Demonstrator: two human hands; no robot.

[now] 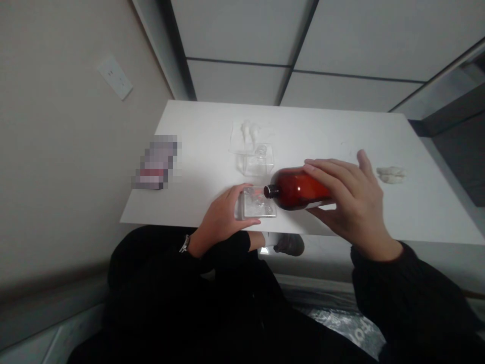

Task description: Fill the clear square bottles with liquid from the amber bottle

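My right hand (350, 194) is wrapped round a reddish-brown bottle (299, 188), which is tipped nearly level. Its uncapped dark mouth points left, over the near clear square bottle (261, 205). Around the left side of that clear bottle curl the thumb and fingers of my left hand (223, 212), steadying it on the table. Glare hides whether liquid is flowing or how full the clear bottle is. Just behind stands a second clear square bottle (257, 163) with an open neck. Two whitish translucent pieces (250, 131), perhaps pump or spray tops, lie beyond it.
The white table (200, 136) ends close to my body. At its left lies a pixelated pinkish item (157, 164); a crumpled pale cloth or paper (391, 175) rests at the right. A wall with an outlet (115, 77) rises on the left, and white panels (242, 81) stand behind.
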